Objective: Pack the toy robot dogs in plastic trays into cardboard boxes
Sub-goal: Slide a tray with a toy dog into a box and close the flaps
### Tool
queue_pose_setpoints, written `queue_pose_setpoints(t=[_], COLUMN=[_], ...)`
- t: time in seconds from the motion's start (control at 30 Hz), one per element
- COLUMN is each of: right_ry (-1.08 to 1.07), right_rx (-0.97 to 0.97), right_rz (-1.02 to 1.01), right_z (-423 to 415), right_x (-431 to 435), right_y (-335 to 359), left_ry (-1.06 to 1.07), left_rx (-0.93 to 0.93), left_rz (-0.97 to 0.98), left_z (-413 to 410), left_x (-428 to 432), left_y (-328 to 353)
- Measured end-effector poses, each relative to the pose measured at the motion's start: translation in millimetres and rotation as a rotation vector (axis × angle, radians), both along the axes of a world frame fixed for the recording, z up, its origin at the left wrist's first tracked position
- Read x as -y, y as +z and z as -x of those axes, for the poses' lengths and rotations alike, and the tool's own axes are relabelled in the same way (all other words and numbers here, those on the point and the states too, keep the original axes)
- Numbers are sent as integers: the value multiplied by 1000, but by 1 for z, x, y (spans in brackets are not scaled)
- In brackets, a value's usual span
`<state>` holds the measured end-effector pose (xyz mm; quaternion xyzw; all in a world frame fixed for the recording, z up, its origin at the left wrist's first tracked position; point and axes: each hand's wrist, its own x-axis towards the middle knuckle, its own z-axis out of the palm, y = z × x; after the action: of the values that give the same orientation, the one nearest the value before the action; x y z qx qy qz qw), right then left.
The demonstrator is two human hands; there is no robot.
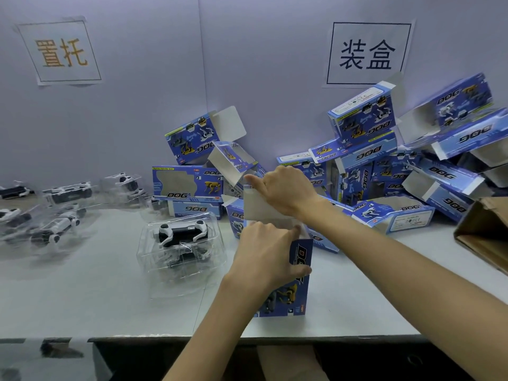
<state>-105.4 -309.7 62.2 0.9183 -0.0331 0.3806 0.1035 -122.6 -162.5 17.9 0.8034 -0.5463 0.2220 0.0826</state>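
Reading from the left: one wall sign (pixel 61 52) with orange characters; below it, about five clear trays (pixel 59 207) with black-and-white toy dogs, too blurred for an exact count; nearer the middle, one clear plastic tray (pixel 180 259) lying flat on the bench (pixel 82 298), with one white-and-black toy robot dog (pixel 182 232) inside. Beside it, one blue cardboard box (pixel 301 295) stands on end near the bench's front edge, printed "DOG" with a yellow dog, its top open. The left hand (pixel 261 254) grips its upper part, fingers curled round it and thumb on the blue face. The right hand (pixel 286 188) holds up the white top flap (pixel 261 209). Behind lies a pile of over a dozen like boxes (pixel 365 171), many open; above, a second sign (pixel 368 53); far right, one brown carton (pixel 483 232)
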Motion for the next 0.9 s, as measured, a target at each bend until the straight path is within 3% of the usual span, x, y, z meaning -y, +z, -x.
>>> queue_pose_setpoints(t=[0.07,0.17,0.3,0.6,0.7,0.8,0.9], right_ry=[56,165,154,210,223,236,263], right_rx=[-211,-300,-389,-195,-202,-206,-169], right_rz=[-285,-562,-593,-559,-577,-611,-593], right_z=[0,15,39,89,87,87,89], right_x=[7,16,11,-21,-20,-15,-14], right_y=[11,31,31,-37,-35,-34,-37], left_ry=[9,25,78,106,28,-107,-118], left_rx=[13,5,-24,-3,-14,-181,-242], left_rz=[18,47,17,60,216,462,539], left_z=[0,0,3,7,9,13,19], left_x=[-1,0,-1,-1,-6,-15,-22], left_y=[-4,-14,-29,-35,-40,-56,-72])
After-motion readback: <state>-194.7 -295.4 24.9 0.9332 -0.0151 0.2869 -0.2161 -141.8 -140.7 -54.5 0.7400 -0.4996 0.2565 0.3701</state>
